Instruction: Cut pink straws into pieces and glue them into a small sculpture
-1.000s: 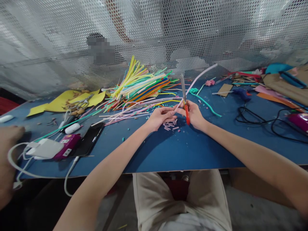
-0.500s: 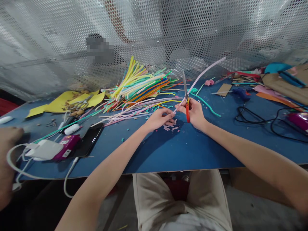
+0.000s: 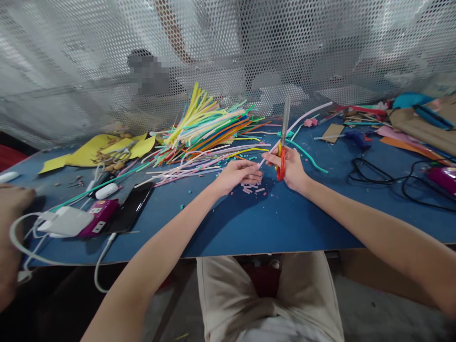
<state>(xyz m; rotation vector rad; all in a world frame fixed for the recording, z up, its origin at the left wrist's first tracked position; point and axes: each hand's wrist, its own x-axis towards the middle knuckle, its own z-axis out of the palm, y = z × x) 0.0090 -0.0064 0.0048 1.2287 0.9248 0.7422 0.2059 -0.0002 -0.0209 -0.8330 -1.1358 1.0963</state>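
My left hand (image 3: 235,175) pinches the near end of a lilac pipe cleaner (image 3: 310,113), which stretches up and away to the right. In my right hand (image 3: 295,170) is a pair of scissors (image 3: 286,116) with red and yellow handles, its blades pointing up and looking closed together. The pipe cleaner passes behind the scissors, close to the right fingers; whether they also grip it I cannot tell. Short lilac cut pieces (image 3: 252,189) lie on the blue table just below the left fingers.
Behind my hands lies a large heap of coloured pipe cleaners (image 3: 210,130). A phone (image 3: 133,209), purple power strip (image 3: 98,216) and cables are at left, beside another person's arm (image 3: 12,218). Black cable (image 3: 377,178) and paper scraps lie at right. A perforated metal screen (image 3: 221,42) stands behind.
The scissors have swung to the right and turned, showing more of their handle loops. The lilac pipe cleaner's far end has dropped lower. My left hand has barely moved.
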